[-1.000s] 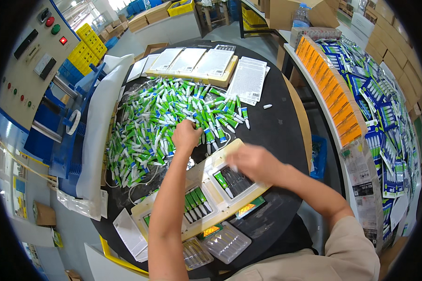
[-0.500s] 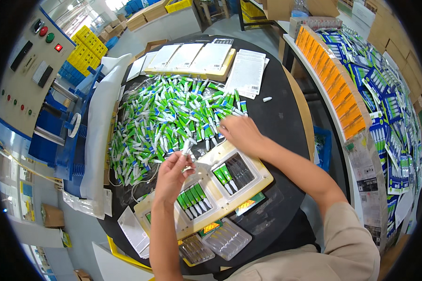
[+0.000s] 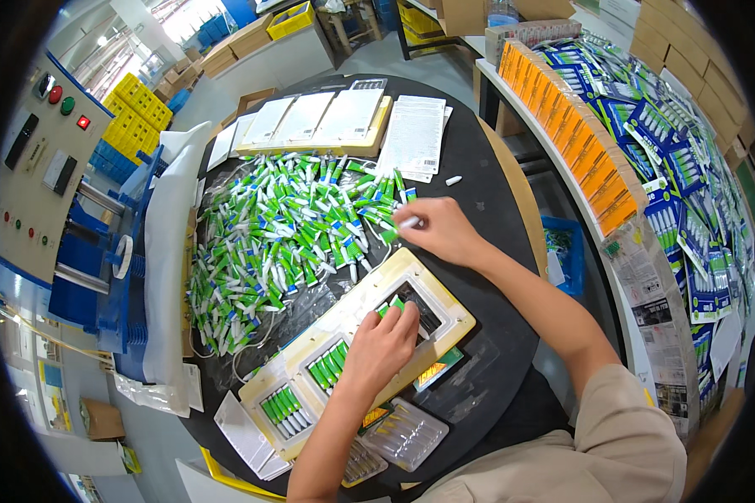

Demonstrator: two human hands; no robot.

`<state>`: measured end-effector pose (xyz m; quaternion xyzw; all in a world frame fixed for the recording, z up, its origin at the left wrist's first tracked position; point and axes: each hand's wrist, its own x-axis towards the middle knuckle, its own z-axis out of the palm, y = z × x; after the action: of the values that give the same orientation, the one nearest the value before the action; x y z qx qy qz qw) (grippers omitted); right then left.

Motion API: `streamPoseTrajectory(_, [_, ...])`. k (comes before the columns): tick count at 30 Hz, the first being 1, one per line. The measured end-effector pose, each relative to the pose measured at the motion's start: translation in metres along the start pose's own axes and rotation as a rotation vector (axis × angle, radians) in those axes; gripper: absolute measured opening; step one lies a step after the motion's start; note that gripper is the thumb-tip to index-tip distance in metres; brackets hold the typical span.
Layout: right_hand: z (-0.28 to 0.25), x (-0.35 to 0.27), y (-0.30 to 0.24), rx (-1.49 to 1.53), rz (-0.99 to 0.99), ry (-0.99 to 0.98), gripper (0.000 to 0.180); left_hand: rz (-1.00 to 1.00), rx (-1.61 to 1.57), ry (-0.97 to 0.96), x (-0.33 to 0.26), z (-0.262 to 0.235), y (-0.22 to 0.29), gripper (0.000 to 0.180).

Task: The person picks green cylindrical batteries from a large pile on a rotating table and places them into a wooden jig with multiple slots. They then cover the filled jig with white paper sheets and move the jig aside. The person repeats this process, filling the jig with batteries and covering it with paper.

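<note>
My left hand point(image 3: 381, 348) is over the right-hand opening of a cream-coloured tray frame point(image 3: 289, 350), its fingertips closed on a small green tube point(image 3: 395, 303) in the clear blister there. Farther off, at the near right edge of a big heap of green-and-white tubes point(image 3: 289, 226), my right hand point(image 3: 446, 232) pinches a small tube with a white cap point(image 3: 409, 222). Rows of green tubes point(image 3: 285, 411) lie in the frame's left opening, and more green tubes point(image 3: 327, 366) fill the middle one, partly covered by my left hand.
Clear blister shells point(image 3: 405, 433) and white cards point(image 3: 247, 436) lie near the frame. A second frame point(image 3: 377, 138) covered with white cards stands at the far side of the round black table point(image 3: 486, 335). Left is a control-panel machine point(image 3: 38, 159); right, a shelf of packed blister cards point(image 3: 671, 168).
My left hand has moved right and down from above the frame to its right opening. My right hand, then at the heap, has drawn slightly back with a tube. The view has shifted slightly.
</note>
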<state>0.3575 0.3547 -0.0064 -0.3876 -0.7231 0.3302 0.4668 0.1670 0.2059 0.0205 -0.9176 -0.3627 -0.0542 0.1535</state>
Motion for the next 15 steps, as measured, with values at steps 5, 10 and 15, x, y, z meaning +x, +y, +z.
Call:
streamPoseTrajectory(5, [-0.019,-0.080,-0.032,-0.309,-0.413,-0.082,0.016,-0.100,-0.045,-0.030,-0.010,-0.002,0.010,0.046])
streamPoseTrajectory(10, [-0.010,-0.108,-0.040,-0.656,-0.767,-0.209,0.020,-0.219,-0.171,-0.036,-0.025,-0.002,0.026,0.048])
streamPoseTrajectory(15, [0.004,-0.112,-0.039,-0.715,-0.769,-0.274,0.022,-0.274,-0.246,-0.080,-0.034,0.006,0.028,0.053])
